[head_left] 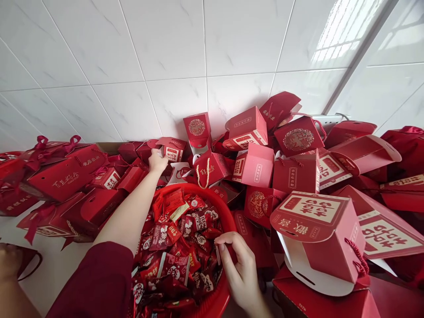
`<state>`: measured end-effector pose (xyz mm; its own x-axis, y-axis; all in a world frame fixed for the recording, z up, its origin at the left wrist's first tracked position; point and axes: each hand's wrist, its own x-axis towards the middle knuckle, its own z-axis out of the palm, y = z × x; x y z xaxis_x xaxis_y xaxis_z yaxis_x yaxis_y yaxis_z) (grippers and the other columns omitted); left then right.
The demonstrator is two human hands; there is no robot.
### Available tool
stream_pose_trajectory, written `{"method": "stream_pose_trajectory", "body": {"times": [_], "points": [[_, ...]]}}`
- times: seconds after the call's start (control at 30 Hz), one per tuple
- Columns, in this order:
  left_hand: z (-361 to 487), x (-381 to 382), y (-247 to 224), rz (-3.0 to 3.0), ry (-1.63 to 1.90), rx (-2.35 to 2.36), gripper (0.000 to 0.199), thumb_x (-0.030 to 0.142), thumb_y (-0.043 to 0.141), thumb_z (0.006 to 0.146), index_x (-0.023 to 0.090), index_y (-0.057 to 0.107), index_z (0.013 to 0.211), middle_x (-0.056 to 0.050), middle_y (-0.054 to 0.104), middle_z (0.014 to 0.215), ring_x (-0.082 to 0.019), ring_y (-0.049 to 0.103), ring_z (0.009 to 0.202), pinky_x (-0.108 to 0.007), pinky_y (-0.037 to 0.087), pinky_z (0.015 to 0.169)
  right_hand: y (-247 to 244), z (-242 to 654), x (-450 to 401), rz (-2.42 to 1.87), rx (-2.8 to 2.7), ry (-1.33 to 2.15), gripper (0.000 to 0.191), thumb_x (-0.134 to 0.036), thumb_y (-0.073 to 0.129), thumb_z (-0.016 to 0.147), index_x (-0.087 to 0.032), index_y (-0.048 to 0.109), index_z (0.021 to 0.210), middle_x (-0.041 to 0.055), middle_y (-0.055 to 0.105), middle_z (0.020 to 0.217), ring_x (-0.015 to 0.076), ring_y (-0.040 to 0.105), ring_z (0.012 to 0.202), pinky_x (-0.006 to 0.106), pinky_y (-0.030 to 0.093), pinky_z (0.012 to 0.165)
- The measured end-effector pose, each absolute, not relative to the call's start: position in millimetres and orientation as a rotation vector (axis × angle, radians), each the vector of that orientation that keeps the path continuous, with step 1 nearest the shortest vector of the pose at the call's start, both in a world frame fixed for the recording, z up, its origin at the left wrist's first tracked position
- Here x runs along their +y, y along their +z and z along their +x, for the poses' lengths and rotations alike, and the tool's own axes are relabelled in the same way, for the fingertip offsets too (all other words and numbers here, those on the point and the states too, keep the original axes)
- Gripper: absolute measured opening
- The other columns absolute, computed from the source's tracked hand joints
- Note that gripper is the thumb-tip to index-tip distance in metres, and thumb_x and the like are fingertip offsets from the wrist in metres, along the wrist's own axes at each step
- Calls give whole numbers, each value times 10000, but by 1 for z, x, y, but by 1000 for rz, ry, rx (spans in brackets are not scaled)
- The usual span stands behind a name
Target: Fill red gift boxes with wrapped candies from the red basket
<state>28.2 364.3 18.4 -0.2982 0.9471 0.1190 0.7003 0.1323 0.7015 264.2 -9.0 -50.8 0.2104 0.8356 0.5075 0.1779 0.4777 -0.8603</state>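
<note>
My left hand (pixel 158 162) reaches past the far rim of a round red plastic basket (pixel 232 216). Its fingers are closed beside an upright red gift box (pixel 174 150) with a cream label; what they grip is hidden. Heaped inside the basket are small wrapped candies (pixel 177 265) in red and dark maroon packets. At the basket's right rim, my right hand (pixel 239 267) is closed in a pinch. A thin, pale-edged bit, like the end of a candy wrapper (pixel 217 255), shows below the thumb. A red gift box with gold cord handles (pixel 212 168) stands behind the basket.
Many red gift boxes, some with raised lids, pile up on the right, including a large near one (pixel 318 234). More boxes with ribbons (pixel 66 179) lie left. Another person's hand (pixel 9 260) is at the lower left, by a dark cord. A white tiled wall (pixel 175 39) rises behind.
</note>
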Motion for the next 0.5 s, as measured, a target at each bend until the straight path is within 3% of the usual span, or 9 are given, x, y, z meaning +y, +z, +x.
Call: {"method": "stream_pose_trajectory", "body": {"times": [0.1,0.33,0.43,0.5], "points": [[36,368,23,1542,976,1899,385,359,629,990,150,592,1311,-100,664,1187,-193,684,970,-377,614,820,-52,265,-9,-1006,-1309,586,138,-192,513,1037,-239,638,1001,2,667,923,147,644,868,241,502,785],[46,364,30,1402,939,1639,357,347,641,984,144,612,1277,-95,668,1169,-188,683,958,-369,616,807,-51,265,-10,-1007,-1295,602,155,-201,511,1040,-244,655,1003,1,676,934,146,648,878,243,498,788],[47,363,38,1360,1027,1553,364,353,661,972,141,612,1265,-73,682,1068,-155,676,845,-317,605,725,-52,264,-9,-1010,-1292,607,159,-207,504,1043,-244,653,1002,1,674,935,147,648,879,244,497,786],[49,366,45,1317,1117,1513,381,372,657,973,143,608,1274,-81,678,1095,-165,676,875,-333,606,750,-52,264,-8,-1005,-1289,610,158,-207,501,1043,-244,650,1004,2,673,938,148,649,880,247,499,789]]}}
